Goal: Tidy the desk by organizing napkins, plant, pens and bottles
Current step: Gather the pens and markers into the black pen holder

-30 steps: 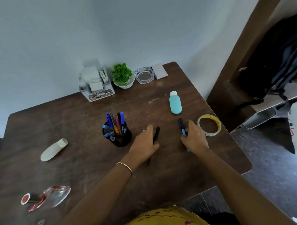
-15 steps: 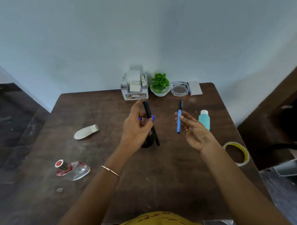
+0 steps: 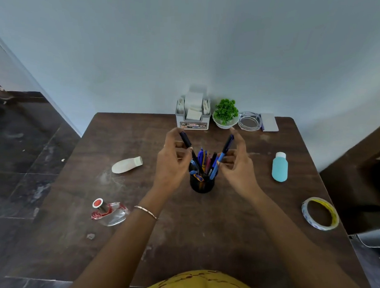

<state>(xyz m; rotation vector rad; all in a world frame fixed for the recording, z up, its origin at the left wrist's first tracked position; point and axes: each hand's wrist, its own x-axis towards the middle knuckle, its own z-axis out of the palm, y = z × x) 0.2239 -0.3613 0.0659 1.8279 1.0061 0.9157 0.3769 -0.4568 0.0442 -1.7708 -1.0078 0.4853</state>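
Pinching black pen [image 3: 188, 143] in left hand [image 3: 171, 162], blue pen [image 3: 224, 151] in right hand [image 3: 237, 167]. Both tilted, tops apart, lower ends converging into cup [image 3: 201, 184] between hands, equally near each.

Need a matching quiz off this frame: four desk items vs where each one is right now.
Items:
1. black pen
2. blue pen
3. teal bottle
4. plant

Places:
A. lying flat on the right side of the desk
B. pinched by the right hand
C. standing at the desk's back edge
D. held by the left hand

Pairs: 1-D, 2-B, 3-A, 4-C
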